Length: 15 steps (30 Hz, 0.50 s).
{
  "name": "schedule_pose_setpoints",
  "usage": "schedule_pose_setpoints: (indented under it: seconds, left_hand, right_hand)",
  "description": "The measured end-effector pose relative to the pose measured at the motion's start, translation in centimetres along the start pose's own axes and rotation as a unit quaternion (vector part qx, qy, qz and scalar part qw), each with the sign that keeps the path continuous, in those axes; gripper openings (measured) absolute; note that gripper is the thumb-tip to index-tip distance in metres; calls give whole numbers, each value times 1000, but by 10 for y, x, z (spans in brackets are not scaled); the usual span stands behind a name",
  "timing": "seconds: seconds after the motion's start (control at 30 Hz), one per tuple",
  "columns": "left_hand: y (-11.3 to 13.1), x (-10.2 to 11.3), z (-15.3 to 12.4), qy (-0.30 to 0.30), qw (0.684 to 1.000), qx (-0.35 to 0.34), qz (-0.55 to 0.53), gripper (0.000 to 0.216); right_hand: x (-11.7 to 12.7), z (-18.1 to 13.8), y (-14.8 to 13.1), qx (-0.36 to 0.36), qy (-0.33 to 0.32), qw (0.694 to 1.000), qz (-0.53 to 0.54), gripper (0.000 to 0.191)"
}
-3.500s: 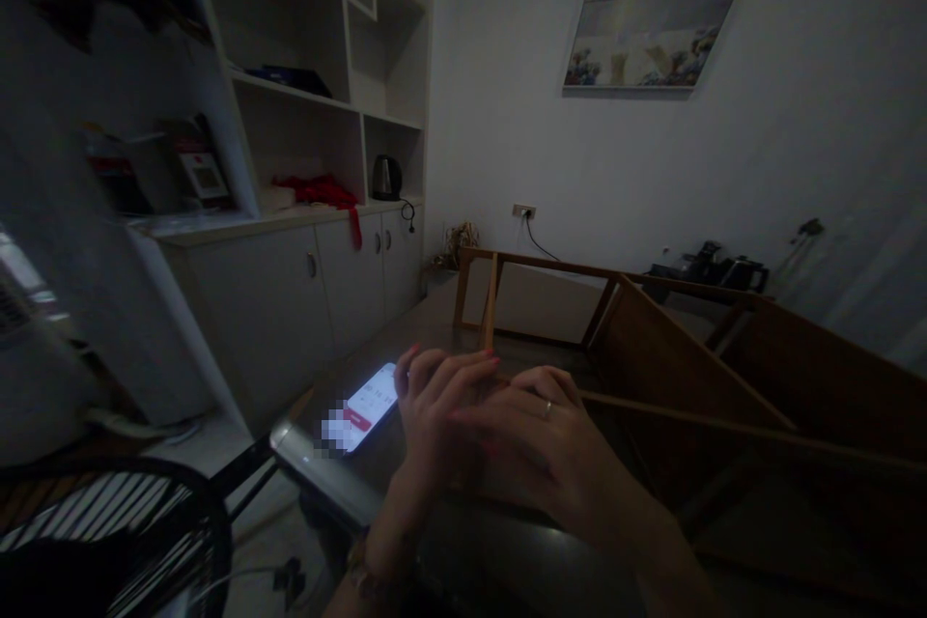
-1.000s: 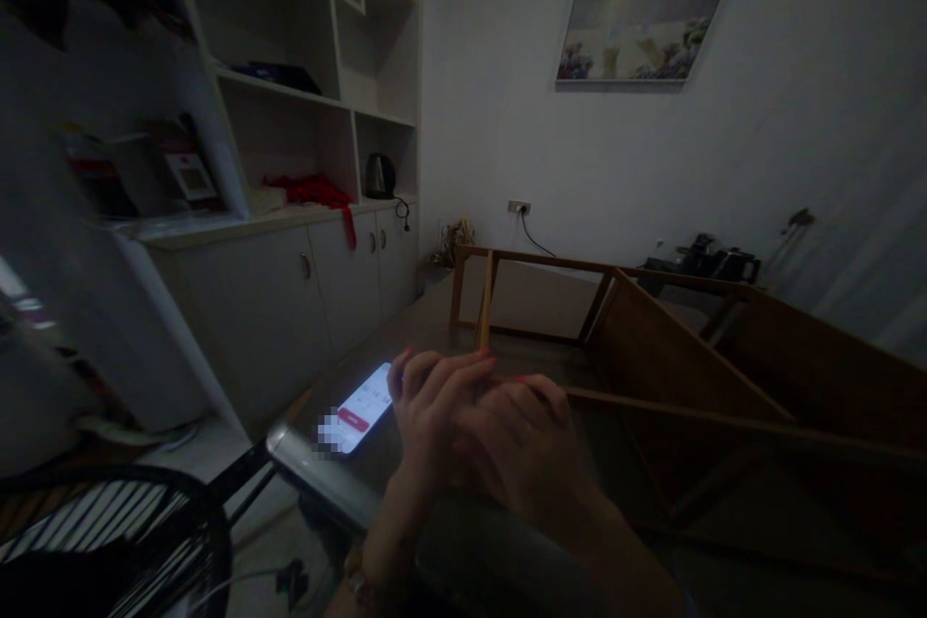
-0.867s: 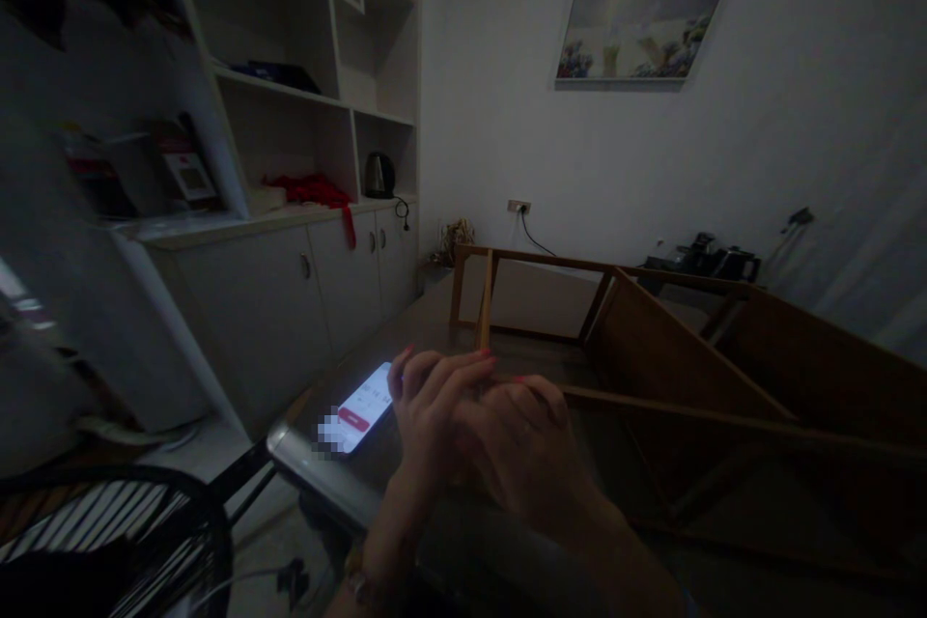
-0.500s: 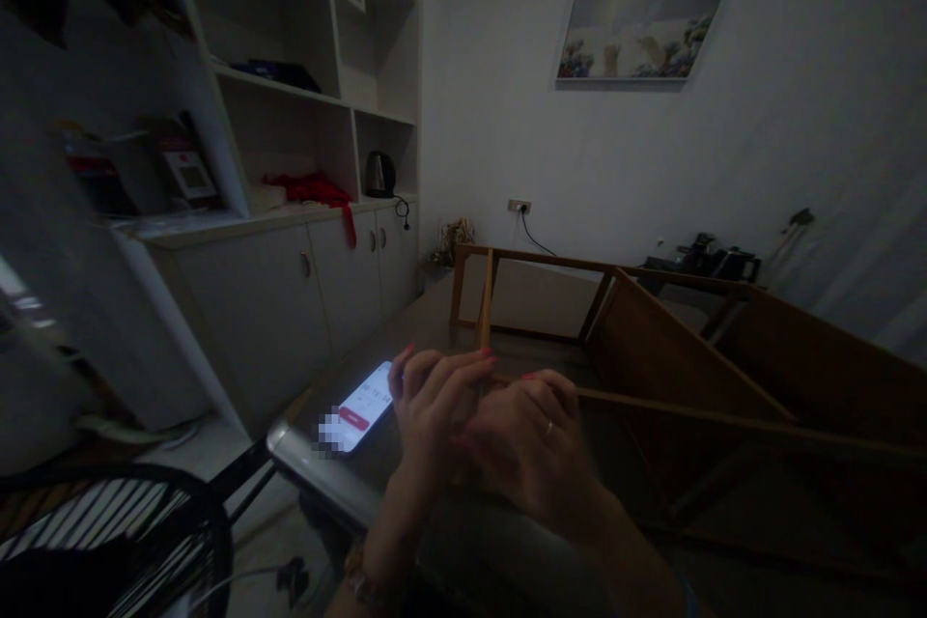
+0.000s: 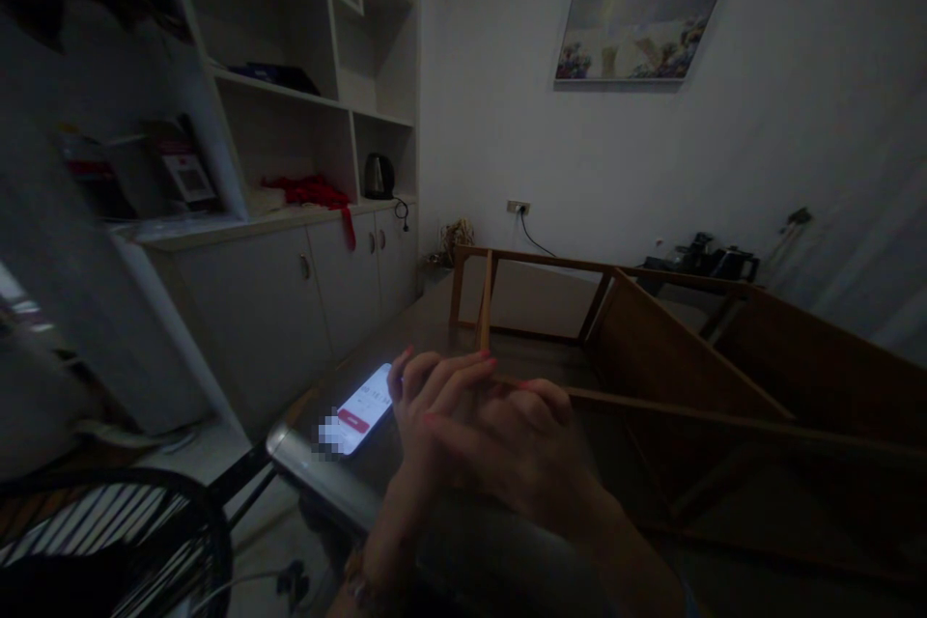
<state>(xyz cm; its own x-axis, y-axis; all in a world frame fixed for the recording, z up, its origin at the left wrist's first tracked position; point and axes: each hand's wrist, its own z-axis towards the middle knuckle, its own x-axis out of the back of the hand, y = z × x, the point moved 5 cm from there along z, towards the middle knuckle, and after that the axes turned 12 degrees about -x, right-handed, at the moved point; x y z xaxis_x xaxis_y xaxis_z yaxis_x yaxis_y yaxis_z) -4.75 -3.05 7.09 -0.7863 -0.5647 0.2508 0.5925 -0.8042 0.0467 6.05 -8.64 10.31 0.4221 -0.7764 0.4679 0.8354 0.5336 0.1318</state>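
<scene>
My left hand (image 5: 435, 415) and my right hand (image 5: 528, 454) meet over the near left corner of a brown wooden shelf frame (image 5: 666, 406), which lies on its side on a dark table (image 5: 435, 309). The left fingers are bent and close together, tips pointing toward the frame. My right hand is curled too, its index finger reaching across to the base of the left hand. What lies between the hands is hidden and dim. A lit phone (image 5: 366, 406) with a timer and a red button rests just left of my left hand.
A black wire-backed chair (image 5: 195, 512) stands at the lower left, beside the table's rounded edge (image 5: 319, 478). White cabinets (image 5: 267, 299) with open shelves line the left wall, holding a kettle (image 5: 379, 176) and red cloth (image 5: 311, 191). Dark appliances (image 5: 731, 263) stand at the back right.
My right index finger has stretched out leftward across the base of my left hand. My left hand, the frame and the phone stay almost where they were.
</scene>
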Motion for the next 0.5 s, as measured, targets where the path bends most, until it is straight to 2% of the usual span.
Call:
schedule_pose_setpoints:
  seconds: [0.17, 0.3, 0.5]
  left_hand:
    - [1, 1, 1, -12, 1000, -6, -9, 19]
    - [2, 2, 1, 5, 1000, -23, -6, 24]
    - [1, 1, -2, -10, 1000, -6, -14, 27]
  right_hand:
    - [4, 2, 1, -20, 6, 998, 64, 25]
    - [2, 1, 2, -22, 2, 997, 78, 25]
    - [-5, -4, 3, -23, -29, 995, 95, 11]
